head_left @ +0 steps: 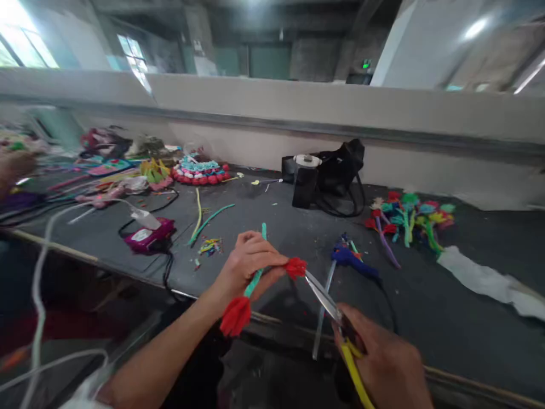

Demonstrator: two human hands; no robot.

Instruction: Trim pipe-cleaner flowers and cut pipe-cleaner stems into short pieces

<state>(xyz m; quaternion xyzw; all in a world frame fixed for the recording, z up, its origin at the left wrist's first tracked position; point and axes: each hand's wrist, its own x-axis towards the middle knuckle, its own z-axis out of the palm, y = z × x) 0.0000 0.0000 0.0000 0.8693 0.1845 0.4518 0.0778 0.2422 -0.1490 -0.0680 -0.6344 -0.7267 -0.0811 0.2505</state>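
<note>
My left hand (255,261) is closed on a green pipe-cleaner stem (254,282), with a fluffy red flower head (236,316) at its lower end. Between the same hand's fingertips is a second red tuft (295,267), held out to the right. My right hand (378,352) grips scissors (326,301) by their yellow handle. The scissor tips meet the right edge of the red tuft; whether the blades are apart is hard to make out. Just beyond the scissors a blue glue gun (351,259) lies on the table with a clear glue stick (325,307) at its back.
Finished pipe-cleaner flowers (411,218) lie at the right by white wrapping (489,281). A black bag (343,170) and a lidded cup (306,162) stand against the wall. At left are a purple power box (150,234) with cables, loose stems (198,213) and colourful scraps (210,246). Another person's hand (15,167) shows far left.
</note>
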